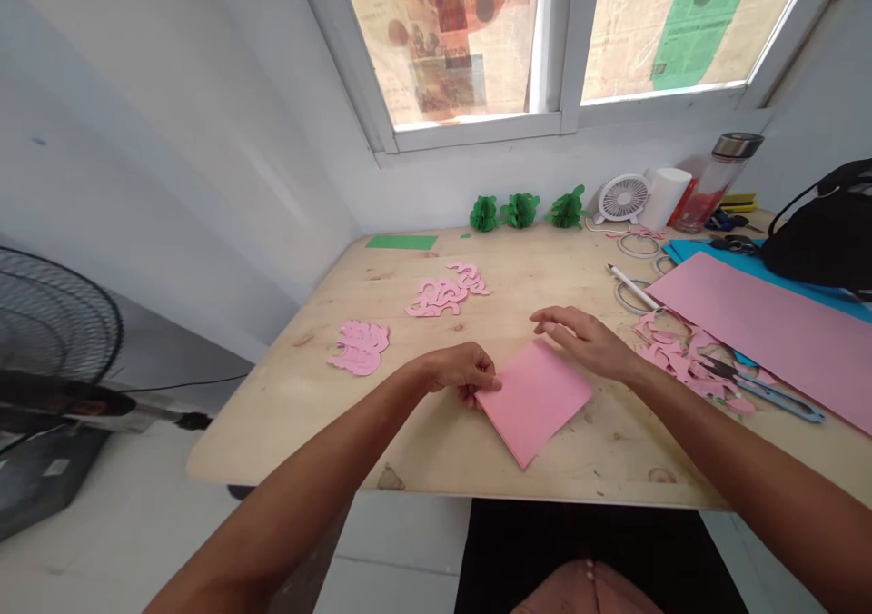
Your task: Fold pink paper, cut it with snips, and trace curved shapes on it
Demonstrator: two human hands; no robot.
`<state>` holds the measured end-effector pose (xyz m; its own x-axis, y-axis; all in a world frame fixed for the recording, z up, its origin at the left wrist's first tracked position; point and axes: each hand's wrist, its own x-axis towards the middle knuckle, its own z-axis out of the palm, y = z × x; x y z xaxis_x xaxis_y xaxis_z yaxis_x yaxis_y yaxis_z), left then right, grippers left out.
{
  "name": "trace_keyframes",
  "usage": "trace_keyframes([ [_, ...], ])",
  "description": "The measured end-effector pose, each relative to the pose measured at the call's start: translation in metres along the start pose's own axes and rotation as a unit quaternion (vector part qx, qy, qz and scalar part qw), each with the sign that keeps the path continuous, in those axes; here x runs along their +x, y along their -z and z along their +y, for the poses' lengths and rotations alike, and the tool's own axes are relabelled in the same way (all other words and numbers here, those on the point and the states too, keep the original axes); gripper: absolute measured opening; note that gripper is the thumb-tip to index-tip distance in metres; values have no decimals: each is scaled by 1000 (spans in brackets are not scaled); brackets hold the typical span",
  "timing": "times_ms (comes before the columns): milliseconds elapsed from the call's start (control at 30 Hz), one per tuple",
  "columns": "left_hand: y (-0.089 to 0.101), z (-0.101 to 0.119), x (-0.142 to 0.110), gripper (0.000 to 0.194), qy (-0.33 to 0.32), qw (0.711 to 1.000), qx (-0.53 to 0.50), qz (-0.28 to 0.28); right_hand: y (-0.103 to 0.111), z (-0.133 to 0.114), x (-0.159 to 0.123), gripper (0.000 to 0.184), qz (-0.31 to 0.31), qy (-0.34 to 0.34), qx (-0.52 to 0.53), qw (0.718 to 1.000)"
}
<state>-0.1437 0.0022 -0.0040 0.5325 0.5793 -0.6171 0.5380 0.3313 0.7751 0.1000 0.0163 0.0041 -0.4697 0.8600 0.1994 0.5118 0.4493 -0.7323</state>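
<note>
Reference: the folded pink paper [541, 401] is the clock centre, with 12 o'clock toward the window. The paper is at the wooden table [436, 450], near its front edge, one corner pointing to 6 o'clock.

Left hand [464, 373]: located between 9 and 10 o'clock. Thumb and curled fingers pinch the paper's left corner.

Right hand [582, 340]: located at 1 o'clock, by the far edge. Fingers are extended, close together and slightly bent; contact with the paper cannot be determined.

Surrounding items: one group of pink cut-outs [440, 296] lies at 11 o'clock; a pink cut-out pile [361, 348] lies between 9 and 10 o'clock, farther out. Pink scraps [671, 352] lie between 2 and 3 o'clock; scissors [783, 396] lie at 3 o'clock.
</note>
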Motion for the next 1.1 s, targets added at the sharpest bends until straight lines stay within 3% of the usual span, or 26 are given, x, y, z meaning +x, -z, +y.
trace_keyframes([
  [233, 8, 1, 1, 43, 0, 1000, 15, -26, -16, -10, 44, 32, -205, 60, -127, 969],
  [467, 12, -3, 3, 44, -3, 999, 14, -38, -9, 3, 57, 34, -253, 68, -174, 949],
  [700, 13, -3, 7, 39, 5, 999, 18, -41, -10, 12, 52, 31, -215, 51, -151, 963],
  [833, 13, -3, 6, 38, 8, 1000, 9, -25, -2, 14, 46, 40, -137, 44, -112, 983],
  [1000, 6, 0, 8, 39, -3, 1000, -14, 8, -2, 13, 10, 42, 30, 44, -130, 990],
  [1100, -1, 3, 13, 38, -7, 999, -23, 26, -20, 7, -20, 30, 31, 95, -151, 983],
])
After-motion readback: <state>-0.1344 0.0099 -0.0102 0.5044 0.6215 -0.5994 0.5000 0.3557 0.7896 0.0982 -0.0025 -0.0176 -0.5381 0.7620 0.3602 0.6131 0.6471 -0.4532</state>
